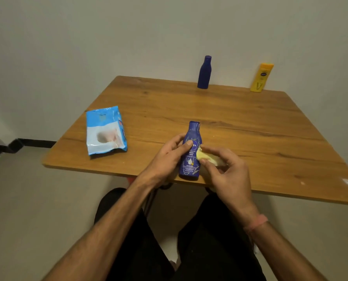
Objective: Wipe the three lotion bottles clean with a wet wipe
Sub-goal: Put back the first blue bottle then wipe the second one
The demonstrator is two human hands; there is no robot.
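Observation:
A dark blue lotion bottle with a white label (pixel 191 159) stands near the front edge of the wooden table (pixel 250 138). My left hand (pixel 167 155) grips its left side, thumb across the logo. My right hand (pixel 225 169) pinches a folded wet wipe (pixel 206 156) and presses it against the bottle's right side. At the table's far edge stand a plain dark blue bottle (pixel 204 73) and, to its right, a yellow bottle (pixel 261 78), both upright against the wall.
A light blue pack of wet wipes (pixel 105 131) lies flat on the left part of the table. My legs in dark trousers show under the front edge. A pale wall rises right behind the table.

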